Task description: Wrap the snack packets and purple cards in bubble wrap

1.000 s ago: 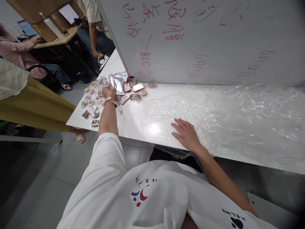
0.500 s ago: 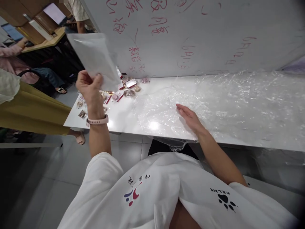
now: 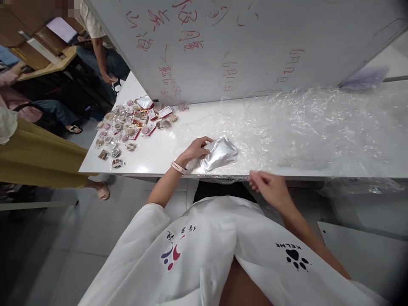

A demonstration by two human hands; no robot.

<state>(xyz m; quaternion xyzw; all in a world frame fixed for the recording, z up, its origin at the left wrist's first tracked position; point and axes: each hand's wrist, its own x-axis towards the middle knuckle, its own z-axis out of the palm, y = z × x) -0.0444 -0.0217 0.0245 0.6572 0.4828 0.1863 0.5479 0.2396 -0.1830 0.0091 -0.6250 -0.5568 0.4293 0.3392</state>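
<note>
A silver foil pouch (image 3: 222,154) lies on the clear plastic wrap (image 3: 287,131) near the table's front edge. My left hand (image 3: 197,149) grips the pouch's left end between thumb and fingers, and a pale pink band circles that wrist. My right hand (image 3: 269,187), slightly blurred, is closed with curled fingers at the front edge of the wrap. Its fingertips seem to pinch the film there, to the right of the pouch and apart from it.
Many small packaged snacks (image 3: 124,127) are heaped on the table's left end. A whiteboard (image 3: 255,46) with red writing stands along the back. One person in a mustard skirt (image 3: 38,148) stands at the left; others are near a desk (image 3: 60,59) behind.
My left hand has brought the pouch down from the upper left onto the plastic wrap. My right hand has moved from lying flat on the wrap to its front edge and closed.
</note>
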